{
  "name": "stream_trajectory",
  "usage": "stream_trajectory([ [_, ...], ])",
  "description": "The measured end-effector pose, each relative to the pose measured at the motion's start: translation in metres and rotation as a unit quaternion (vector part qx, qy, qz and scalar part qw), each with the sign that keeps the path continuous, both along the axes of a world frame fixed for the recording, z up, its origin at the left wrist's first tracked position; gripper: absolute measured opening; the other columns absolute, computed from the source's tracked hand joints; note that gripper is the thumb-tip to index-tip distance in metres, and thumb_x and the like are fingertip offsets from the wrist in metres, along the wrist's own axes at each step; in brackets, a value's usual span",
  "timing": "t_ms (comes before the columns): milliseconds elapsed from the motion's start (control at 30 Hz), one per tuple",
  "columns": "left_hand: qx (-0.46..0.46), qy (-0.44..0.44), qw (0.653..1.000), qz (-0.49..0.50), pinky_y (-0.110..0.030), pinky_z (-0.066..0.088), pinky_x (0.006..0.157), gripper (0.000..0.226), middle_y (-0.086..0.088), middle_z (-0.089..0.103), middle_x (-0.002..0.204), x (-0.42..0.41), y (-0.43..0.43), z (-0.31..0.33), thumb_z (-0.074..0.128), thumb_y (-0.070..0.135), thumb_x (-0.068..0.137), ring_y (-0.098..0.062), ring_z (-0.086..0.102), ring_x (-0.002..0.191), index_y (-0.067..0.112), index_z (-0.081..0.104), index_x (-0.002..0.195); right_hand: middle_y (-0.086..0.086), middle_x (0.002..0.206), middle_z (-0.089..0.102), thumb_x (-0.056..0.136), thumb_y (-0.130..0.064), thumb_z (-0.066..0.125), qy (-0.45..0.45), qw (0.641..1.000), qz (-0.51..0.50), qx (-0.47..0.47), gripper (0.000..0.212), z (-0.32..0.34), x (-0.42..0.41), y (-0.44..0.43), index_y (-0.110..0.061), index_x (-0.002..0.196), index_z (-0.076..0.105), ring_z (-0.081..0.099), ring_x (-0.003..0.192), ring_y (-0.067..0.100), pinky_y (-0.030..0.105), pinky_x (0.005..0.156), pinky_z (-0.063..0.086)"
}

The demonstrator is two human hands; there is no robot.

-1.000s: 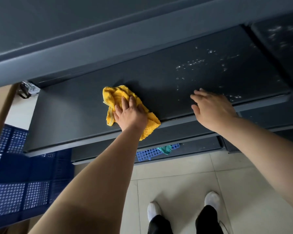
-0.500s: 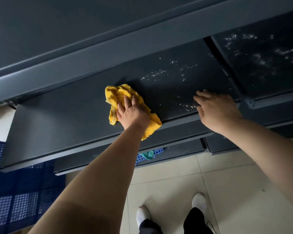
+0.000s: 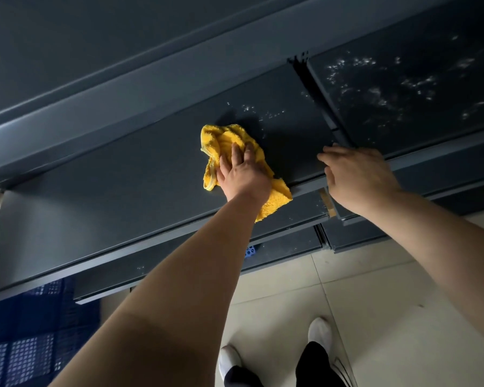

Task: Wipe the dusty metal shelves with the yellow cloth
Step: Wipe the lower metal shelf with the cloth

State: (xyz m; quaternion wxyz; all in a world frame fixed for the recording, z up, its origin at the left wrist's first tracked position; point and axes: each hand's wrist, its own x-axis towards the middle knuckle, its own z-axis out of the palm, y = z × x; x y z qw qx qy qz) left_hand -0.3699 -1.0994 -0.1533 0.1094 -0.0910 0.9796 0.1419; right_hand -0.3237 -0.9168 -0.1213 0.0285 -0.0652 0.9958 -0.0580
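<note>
A crumpled yellow cloth (image 3: 224, 141) lies on a dark grey metal shelf (image 3: 123, 185). My left hand (image 3: 242, 171) presses flat on the cloth, fingers spread over it, near the shelf's front edge. White dust specks (image 3: 263, 113) lie on the shelf just beyond the cloth. My right hand (image 3: 358, 177) rests palm down on the shelf's front edge at its right end, holding nothing. The neighbouring shelf (image 3: 397, 88) to the right carries heavy white dust smears.
An upper shelf's front rail (image 3: 151, 74) runs overhead across the view. Lower shelves (image 3: 179, 263) jut out beneath. Blue plastic crates (image 3: 25, 344) stand at the lower left. My two white shoes (image 3: 319, 333) stand on the beige tiled floor.
My left hand has slid the cloth rightwards along the shelf toward the dust specks. The view has shifted right, bringing more of the dusty neighbouring shelf into sight. My right hand stays on the edge.
</note>
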Motion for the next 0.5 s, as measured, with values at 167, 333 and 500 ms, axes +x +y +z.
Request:
stream_trajectory([
  [167, 0.004, -0.005, 0.999, -0.044, -0.047, -0.004, 0.115, 0.054, 0.004, -0.004, 0.160, 0.001, 0.035, 0.005, 0.024, 0.040, 0.100, -0.031, -0.008, 0.146, 0.032, 0.008, 0.151, 0.001, 0.135, 0.055, 0.092, -0.015, 0.049, 0.000, 1.000, -0.021, -0.009, 0.041, 0.003, 0.008, 0.021, -0.017, 0.132, 0.052, 0.052, 0.123, 0.022, 0.042, 0.099, 0.039],
  [333, 0.027, -0.015, 0.995, -0.095, -0.047, -0.005, 0.115, 0.055, 0.005, -0.005, 0.160, 0.002, 0.071, 0.010, 0.026, 0.034, 0.100, -0.029, -0.010, 0.146, 0.034, 0.007, 0.151, 0.003, 0.125, 0.060, 0.087, -0.006, 0.050, 0.009, 0.999, -0.039, -0.007, 0.041, 0.007, 0.017, 0.040, -0.015, 0.127, 0.056, 0.058, 0.111, 0.025, 0.040, 0.091, 0.044],
  [500, 0.041, -0.011, 0.986, -0.160, -0.047, -0.003, 0.115, 0.073, 0.006, -0.001, 0.160, 0.003, 0.101, 0.017, 0.039, 0.007, 0.089, -0.029, -0.009, 0.145, 0.039, 0.014, 0.149, 0.004, 0.119, 0.060, 0.084, -0.002, 0.050, 0.017, 0.998, -0.059, -0.006, 0.042, 0.008, 0.023, 0.053, -0.015, 0.124, 0.058, 0.058, 0.105, 0.027, 0.036, 0.084, 0.043],
])
